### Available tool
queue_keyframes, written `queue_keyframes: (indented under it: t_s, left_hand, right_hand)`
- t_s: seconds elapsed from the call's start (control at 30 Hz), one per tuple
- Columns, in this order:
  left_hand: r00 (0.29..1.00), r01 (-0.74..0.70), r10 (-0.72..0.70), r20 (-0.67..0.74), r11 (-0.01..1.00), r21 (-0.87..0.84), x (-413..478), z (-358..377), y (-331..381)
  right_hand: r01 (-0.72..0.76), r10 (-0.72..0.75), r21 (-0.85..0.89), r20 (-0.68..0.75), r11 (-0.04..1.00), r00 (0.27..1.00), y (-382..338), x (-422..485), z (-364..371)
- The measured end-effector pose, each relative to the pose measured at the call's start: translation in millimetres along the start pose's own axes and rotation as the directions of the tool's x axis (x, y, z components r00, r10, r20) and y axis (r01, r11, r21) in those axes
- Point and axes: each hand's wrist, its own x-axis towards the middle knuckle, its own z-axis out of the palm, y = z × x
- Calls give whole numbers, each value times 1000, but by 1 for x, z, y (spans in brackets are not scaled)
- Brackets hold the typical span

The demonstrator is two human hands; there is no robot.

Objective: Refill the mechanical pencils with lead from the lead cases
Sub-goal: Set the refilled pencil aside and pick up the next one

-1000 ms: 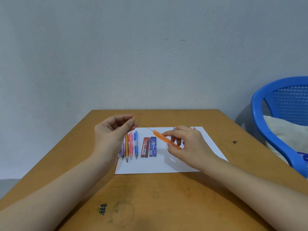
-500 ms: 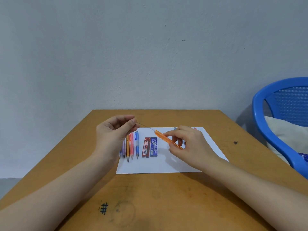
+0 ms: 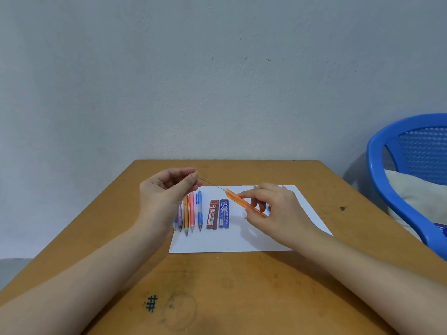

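Note:
My right hand (image 3: 275, 211) holds an orange mechanical pencil (image 3: 242, 201) above the white paper (image 3: 242, 240), its upper end pointing up-left. My left hand (image 3: 167, 194) pinches a thin grey lead (image 3: 212, 184) between thumb and forefinger; the lead's far end meets the pencil's open end. On the paper lie several pencils side by side, among them an orange one (image 3: 186, 213), a pink one (image 3: 191, 212) and a blue one (image 3: 199, 211). Right of them lie a red lead case (image 3: 212, 214) and a blue lead case (image 3: 223, 213).
The brown wooden table (image 3: 242, 286) has a pen-drawn hash mark (image 3: 151, 303) near its front. A blue plastic chair (image 3: 396, 180) with a pale cushion (image 3: 416, 194) stands at the right. A grey wall rises behind the table.
Both hands hold almost the same pose; the lead still spans from my left fingers to the pencil's end, with no clear shift.

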Motion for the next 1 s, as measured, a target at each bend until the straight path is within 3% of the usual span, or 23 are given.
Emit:
queue_keyframes:
  t_s: [0.27,0.5,1.0]
  left_hand:
    - [997,72,-70,24,993,-96,1,-1,1]
    - [1000,13,-13,-3,1000,-12,0,-1,1]
    - [1000,9,-8,4,1000,-28,0,-1,0]
  right_hand:
    - [4,-4,-1,-34,1000,999,2,-1,2]
    - [62,-55,63,-107,996,993,9,-1,7]
    - [118,-112,31,-140,993,984,6,-1,5]
